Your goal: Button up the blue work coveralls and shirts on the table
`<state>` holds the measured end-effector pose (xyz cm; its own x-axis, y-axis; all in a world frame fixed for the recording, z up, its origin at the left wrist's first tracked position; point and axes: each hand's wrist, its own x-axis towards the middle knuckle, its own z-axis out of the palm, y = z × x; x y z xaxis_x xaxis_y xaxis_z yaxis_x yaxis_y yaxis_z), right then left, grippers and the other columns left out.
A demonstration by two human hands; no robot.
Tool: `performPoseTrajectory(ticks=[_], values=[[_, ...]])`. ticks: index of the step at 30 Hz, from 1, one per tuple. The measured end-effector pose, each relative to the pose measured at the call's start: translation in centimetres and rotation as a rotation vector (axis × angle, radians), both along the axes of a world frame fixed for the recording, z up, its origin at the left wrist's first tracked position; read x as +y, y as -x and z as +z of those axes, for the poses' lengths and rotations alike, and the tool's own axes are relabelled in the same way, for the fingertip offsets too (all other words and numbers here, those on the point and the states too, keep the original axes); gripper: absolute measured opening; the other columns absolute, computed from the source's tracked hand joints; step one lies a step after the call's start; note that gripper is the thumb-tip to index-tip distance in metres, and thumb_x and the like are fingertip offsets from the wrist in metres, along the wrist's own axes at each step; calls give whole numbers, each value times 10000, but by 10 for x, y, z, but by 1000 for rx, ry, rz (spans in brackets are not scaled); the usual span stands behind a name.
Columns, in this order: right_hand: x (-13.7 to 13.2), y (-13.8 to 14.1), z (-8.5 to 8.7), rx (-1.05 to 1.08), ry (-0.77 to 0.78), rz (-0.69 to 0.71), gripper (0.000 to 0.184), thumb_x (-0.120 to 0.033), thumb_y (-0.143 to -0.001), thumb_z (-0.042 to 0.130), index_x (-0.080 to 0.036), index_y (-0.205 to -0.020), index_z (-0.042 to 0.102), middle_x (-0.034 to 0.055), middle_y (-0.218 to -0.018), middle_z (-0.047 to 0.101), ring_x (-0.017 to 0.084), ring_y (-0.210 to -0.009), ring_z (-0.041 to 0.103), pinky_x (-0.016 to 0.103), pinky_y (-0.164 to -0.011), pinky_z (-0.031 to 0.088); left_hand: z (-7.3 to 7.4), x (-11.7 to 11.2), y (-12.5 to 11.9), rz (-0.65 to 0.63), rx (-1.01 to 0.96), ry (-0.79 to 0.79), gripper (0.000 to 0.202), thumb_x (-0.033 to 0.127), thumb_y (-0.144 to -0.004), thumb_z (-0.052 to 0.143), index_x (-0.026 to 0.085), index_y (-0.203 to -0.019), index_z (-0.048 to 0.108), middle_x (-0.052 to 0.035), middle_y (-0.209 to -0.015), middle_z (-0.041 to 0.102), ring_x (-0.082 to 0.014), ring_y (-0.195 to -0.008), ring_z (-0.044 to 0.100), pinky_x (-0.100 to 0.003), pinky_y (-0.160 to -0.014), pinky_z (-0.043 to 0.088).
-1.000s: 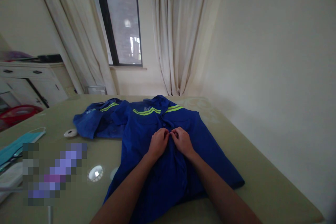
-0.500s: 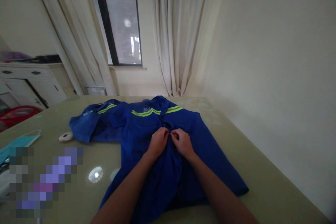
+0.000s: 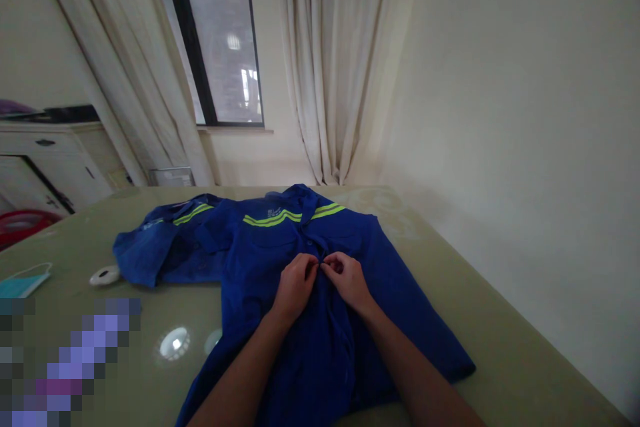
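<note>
A blue work jacket (image 3: 265, 267) with yellow-green stripes across its chest lies front up on the table, collar away from me. My left hand (image 3: 297, 285) pinches the left side of its front opening, around mid-chest. Close beside it, fingertips nearly touching, my right hand (image 3: 347, 280) pinches the other edge of the opening. A button shows on the placket just above my fingers. Whatever small part sits between the fingertips is hidden. Another blue garment (image 3: 170, 247) with a similar stripe lies at the left, against the jacket.
On the table (image 3: 200, 313), a small white object (image 3: 105, 275) sits near the second garment. A light-blue face mask (image 3: 25, 284) and a blurred-out purple item (image 3: 85, 353) lie at the left. A wall (image 3: 540, 147) runs along the right; curtains (image 3: 330, 67) hang behind.
Both hands have come slightly down the jacket front, still pinching close together. The view has shifted a little to the right, so things at the left edge are more cut off.
</note>
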<state>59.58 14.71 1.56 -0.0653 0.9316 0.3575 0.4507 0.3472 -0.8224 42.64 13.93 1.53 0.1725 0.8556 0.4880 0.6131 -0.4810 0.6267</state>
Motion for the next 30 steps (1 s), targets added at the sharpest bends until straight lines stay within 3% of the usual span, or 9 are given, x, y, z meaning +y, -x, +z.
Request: performPoseTrajectory(ticks=[4, 12, 23, 30], values=[[3, 0, -3, 19, -30, -31, 112, -267, -801, 662, -196, -870, 714, -6, -681, 648, 163, -616, 597, 264, -595, 470, 1, 3, -3, -14, -5, -1, 128, 176, -939, 543, 225, -977, 656, -36, -942, 699, -195, -866, 679, -316, -792, 535], [0, 1, -2, 23, -39, -18, 189, -280, -846, 607, -170, -935, 733, 10, -705, 647, 167, -637, 599, 273, -614, 466, 1, 3, -4, 0, 26, -8, 158, 127, -918, 549, 217, -985, 661, -34, -953, 694, -199, -890, 681, -322, -818, 532], [0, -1, -3, -56, -81, -48, 106, -287, -846, 658, -199, -864, 715, -3, -688, 613, 164, -625, 567, 276, -605, 441, 1, 2, -5, 24, 13, 7, 133, 155, -924, 541, 216, -973, 649, -43, -945, 684, -200, -871, 676, -331, -797, 542], [0, 0, -1, -33, -85, -14, 172, -316, -913, 577, -200, -920, 704, 20, -748, 650, 178, -674, 597, 289, -651, 477, 1, 2, -5, 13, 21, 16, 140, 162, -927, 536, 229, -957, 656, -40, -927, 679, -192, -832, 673, -313, -784, 545]])
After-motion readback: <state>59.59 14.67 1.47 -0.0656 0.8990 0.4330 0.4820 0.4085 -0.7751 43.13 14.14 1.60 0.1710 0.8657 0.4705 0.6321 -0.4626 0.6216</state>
